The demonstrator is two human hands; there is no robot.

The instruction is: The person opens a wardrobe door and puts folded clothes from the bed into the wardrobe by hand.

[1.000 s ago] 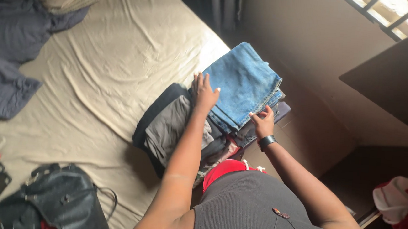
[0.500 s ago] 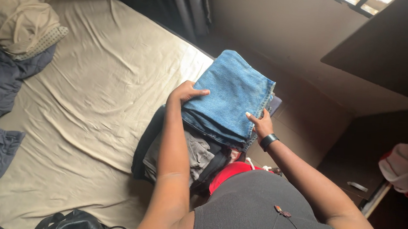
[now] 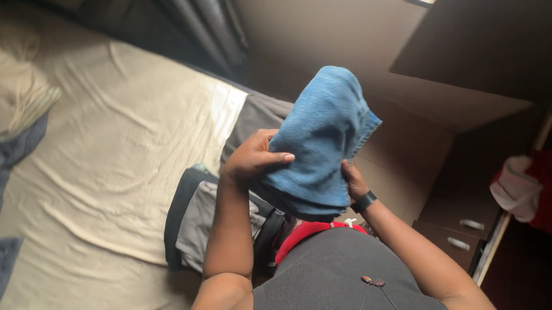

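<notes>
I had lifted the folded blue jeans (image 3: 319, 142) off the clothes pile (image 3: 220, 216); left hand (image 3: 253, 160) and right hand (image 3: 354, 182) gripped its sides above that pile.

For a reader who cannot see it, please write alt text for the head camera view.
Two bare hands, left hand and right hand, lift a folded blue denim garment above a pile of folded dark and grey clothes at the edge of a bed with a beige sheet. A wooden drawer unit stands at right.
</notes>
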